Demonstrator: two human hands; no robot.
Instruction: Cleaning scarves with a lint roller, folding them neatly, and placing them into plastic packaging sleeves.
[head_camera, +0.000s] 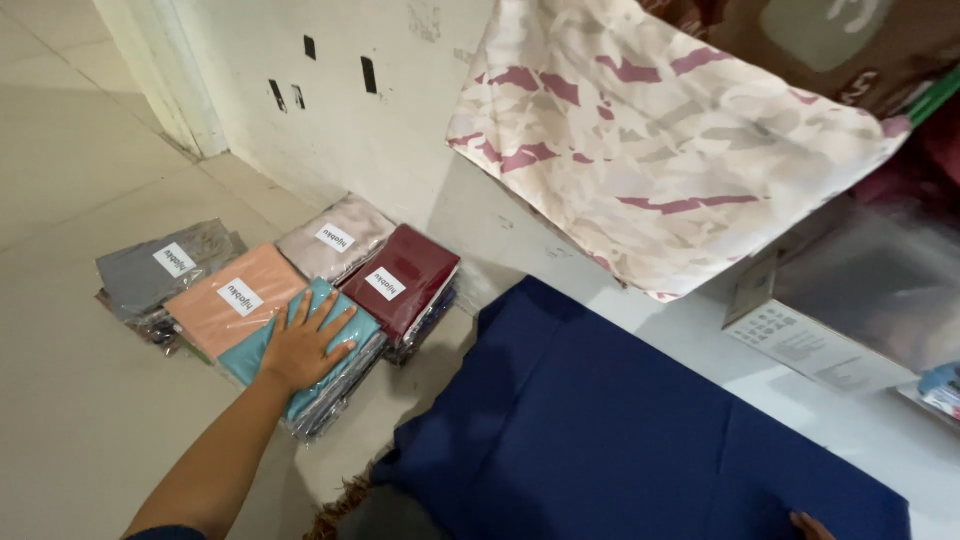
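My left hand (305, 345) lies flat, fingers spread, on the teal packet (300, 360), gripping nothing. The packet tops a stack on the floor (80, 420), down to my left by the wall (400, 120), its long axis running from near-left up toward the maroon packet (400, 280). The peach packet (235, 300) touches it on the left. Of my right hand (810, 525) only fingertips show on the blue cloth (600, 430); I cannot tell its grip. The left is far nearer.

Teal packaged cloth (300, 352), folded flat in clear wrap, lies atop a floor stack. It sits just beside peach and maroon packets.
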